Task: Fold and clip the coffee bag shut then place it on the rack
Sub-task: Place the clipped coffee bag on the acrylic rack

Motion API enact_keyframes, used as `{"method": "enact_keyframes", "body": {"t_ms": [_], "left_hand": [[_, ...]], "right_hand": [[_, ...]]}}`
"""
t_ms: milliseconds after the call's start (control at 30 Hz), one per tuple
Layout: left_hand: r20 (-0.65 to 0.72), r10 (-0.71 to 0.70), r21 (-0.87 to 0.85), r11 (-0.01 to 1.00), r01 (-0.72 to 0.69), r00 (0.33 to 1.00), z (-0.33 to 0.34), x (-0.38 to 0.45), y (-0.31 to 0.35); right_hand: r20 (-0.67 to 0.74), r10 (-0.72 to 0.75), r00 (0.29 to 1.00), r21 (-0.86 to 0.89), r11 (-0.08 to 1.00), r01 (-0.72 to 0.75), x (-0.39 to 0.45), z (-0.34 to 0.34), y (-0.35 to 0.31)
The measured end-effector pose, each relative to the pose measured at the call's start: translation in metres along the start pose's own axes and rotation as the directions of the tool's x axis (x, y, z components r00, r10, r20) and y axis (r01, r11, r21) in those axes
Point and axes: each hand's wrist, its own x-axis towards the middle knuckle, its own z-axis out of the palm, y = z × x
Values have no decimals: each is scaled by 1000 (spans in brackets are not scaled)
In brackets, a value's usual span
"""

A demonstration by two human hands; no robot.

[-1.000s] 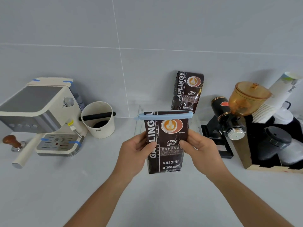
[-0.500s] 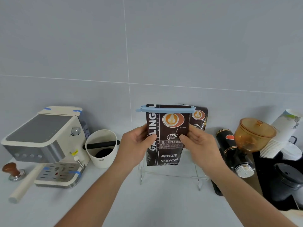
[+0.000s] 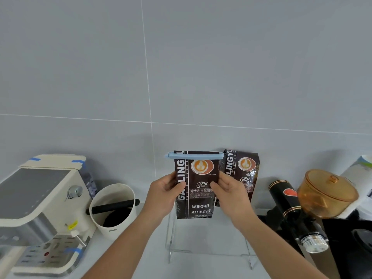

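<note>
I hold a dark brown coffee bag (image 3: 198,200) upright between both hands. A light blue clip (image 3: 194,155) is clamped across its folded top. My left hand (image 3: 164,195) grips its left edge and my right hand (image 3: 231,195) grips its right edge. The bag hangs above the clear acrylic rack (image 3: 171,238), whose wire-like edges show below it. A second, same-looking coffee bag (image 3: 244,172) stands on the rack just behind and to the right, partly hidden by my right hand.
A cream espresso machine (image 3: 42,208) stands at the left, with a white knock box (image 3: 113,210) beside it. A black grinder with an amber hopper (image 3: 326,195) and stacked paper cups (image 3: 362,168) sit at the right. A grey tiled wall rises behind.
Both hands have carried the clipped bag up and back from the counter's front to above the rack, next to the other bag. My view has tilted upward.
</note>
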Motion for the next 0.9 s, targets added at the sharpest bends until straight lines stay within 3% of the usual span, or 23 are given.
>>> {"method": "enact_keyframes", "body": {"t_ms": [400, 500, 667, 900], "left_hand": [[-16, -67, 26, 997, 67, 998, -5, 31, -51], [-29, -46, 55, 997, 48, 998, -6, 31, -59], [12, 2, 255, 967, -5, 1000, -8, 13, -81], [-39, 49, 274, 961, -36, 998, -5, 10, -88]], "right_hand": [[-47, 38, 998, -167, 985, -46, 23, 10, 43], [-56, 14, 998, -194, 981, -25, 20, 13, 46], [-87, 42, 995, -206, 977, -60, 10, 14, 62], [-91, 59, 994, -171, 982, -74, 9, 16, 79]]}}
